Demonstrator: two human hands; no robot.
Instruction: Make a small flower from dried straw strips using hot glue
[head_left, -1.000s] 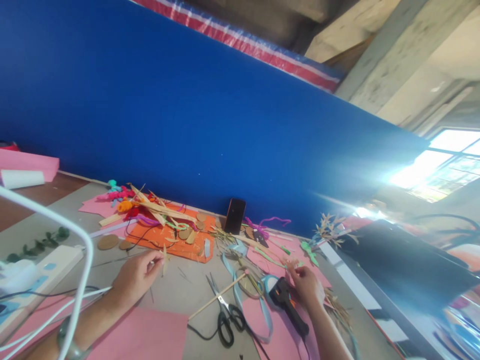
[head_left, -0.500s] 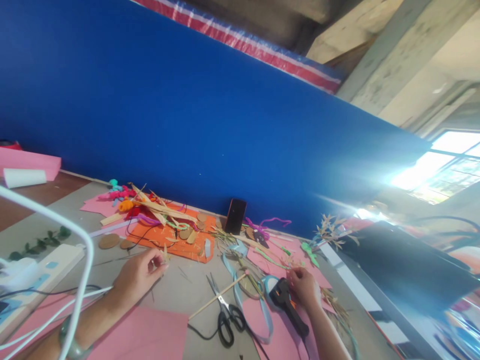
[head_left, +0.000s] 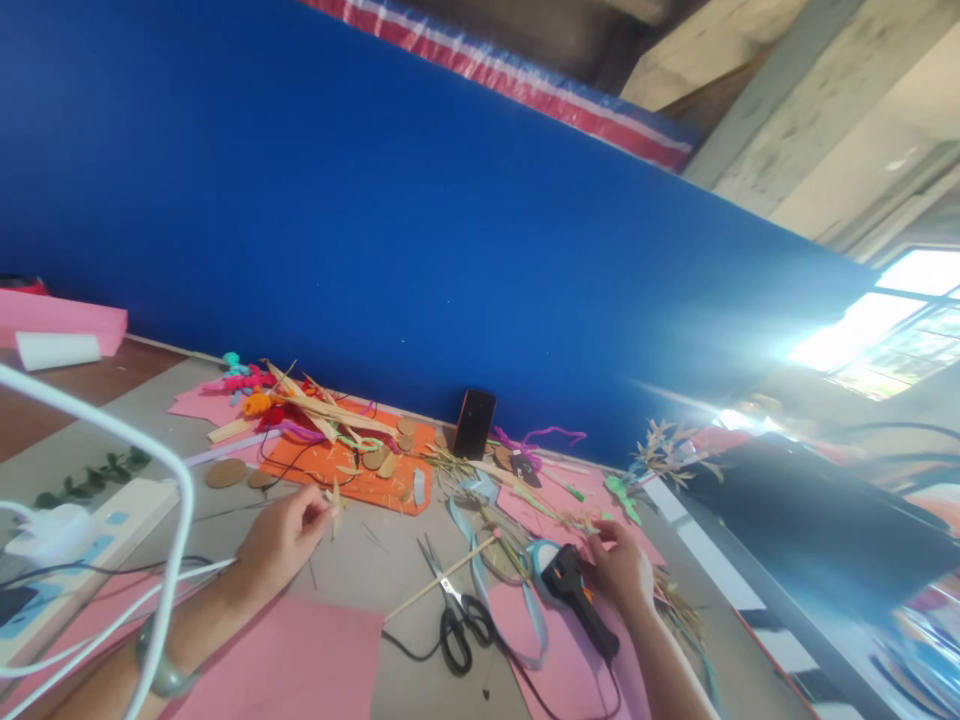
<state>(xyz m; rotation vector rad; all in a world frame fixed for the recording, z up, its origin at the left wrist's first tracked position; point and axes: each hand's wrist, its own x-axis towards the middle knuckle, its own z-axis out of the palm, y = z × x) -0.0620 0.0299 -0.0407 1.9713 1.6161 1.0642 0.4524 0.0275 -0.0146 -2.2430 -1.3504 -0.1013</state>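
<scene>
My left hand (head_left: 289, 535) is closed in a pinch above the grey table. Between its thumb and forefinger is a small pale dried leaf (head_left: 335, 508). My right hand (head_left: 622, 565) lies low at the right, fingertips curled down over the pink paper (head_left: 637, 545) among small plant bits. What its fingers hold, if anything, I cannot make out. Just left of that hand rests a black glue gun (head_left: 577, 600). Black-handled scissors (head_left: 457, 615) lie partly open between my hands, with a thin wooden stick (head_left: 431, 588) across them.
An orange sheet (head_left: 360, 490) carries straw strips, wood discs and colourful pipe cleaners. A phone (head_left: 475, 425) leans against the blue partition (head_left: 450, 220). At the left, a white cable (head_left: 184, 500) arches over a power strip (head_left: 97, 560). Blue ribbon (head_left: 536, 625) curls beside the scissors.
The view has shifted slightly. My left hand still pinches the dried leaf, which now shows more upright. The right hand's fingers have moved a little over the pink paper.
</scene>
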